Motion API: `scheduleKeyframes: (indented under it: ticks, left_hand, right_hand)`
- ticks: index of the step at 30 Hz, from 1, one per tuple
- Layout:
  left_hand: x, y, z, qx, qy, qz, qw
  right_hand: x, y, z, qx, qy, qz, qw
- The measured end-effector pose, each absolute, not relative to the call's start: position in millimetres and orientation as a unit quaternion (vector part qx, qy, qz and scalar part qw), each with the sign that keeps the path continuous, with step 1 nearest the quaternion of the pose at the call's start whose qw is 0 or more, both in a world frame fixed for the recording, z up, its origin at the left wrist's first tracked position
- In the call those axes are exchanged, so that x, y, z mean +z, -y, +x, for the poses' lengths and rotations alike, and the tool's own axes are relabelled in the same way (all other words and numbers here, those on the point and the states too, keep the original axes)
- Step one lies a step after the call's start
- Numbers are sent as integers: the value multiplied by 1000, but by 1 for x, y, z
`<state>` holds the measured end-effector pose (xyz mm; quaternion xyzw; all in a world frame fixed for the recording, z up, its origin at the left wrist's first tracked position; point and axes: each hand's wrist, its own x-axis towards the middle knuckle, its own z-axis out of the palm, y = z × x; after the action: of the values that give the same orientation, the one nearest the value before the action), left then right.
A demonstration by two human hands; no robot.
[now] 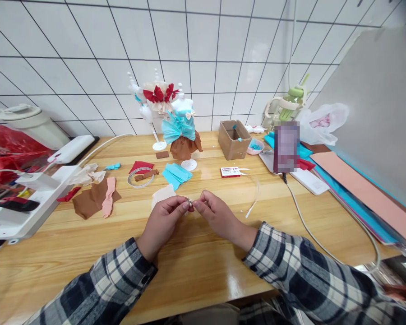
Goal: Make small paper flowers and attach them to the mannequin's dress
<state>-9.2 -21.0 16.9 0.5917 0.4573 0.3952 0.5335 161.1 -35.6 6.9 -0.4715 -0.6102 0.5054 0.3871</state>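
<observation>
Both hands meet low over the light wooden table (pixel 196 271) — the left hand (pixel 162 222) and the right hand (pixel 217 215) each press thumb and forefinger together, pinching one small pale scrap (pixel 190 206) between them. Its material is too small to tell. The other fingers curl loosely. A cream paper piece (pixel 162 194) lies just behind the left hand, with folded turquoise paper sheets (pixel 176 174) farther back.
</observation>
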Motion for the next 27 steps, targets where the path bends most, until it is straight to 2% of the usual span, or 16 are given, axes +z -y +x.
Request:
scheduleKeyframes:
  ticks: [11, 17, 27]
  left_hand:
    - [14, 20, -10, 389, -459, 603, 524]
    - [16, 20, -8, 395, -487, 610, 484]
    - [22, 22, -6, 395, -494, 616, 469]
  right_hand:
    - [9, 35, 161, 482, 626, -465, 399]
    - [7, 31, 166, 448, 654, -480, 376]
    - [9, 32, 162, 511, 601, -469, 397]
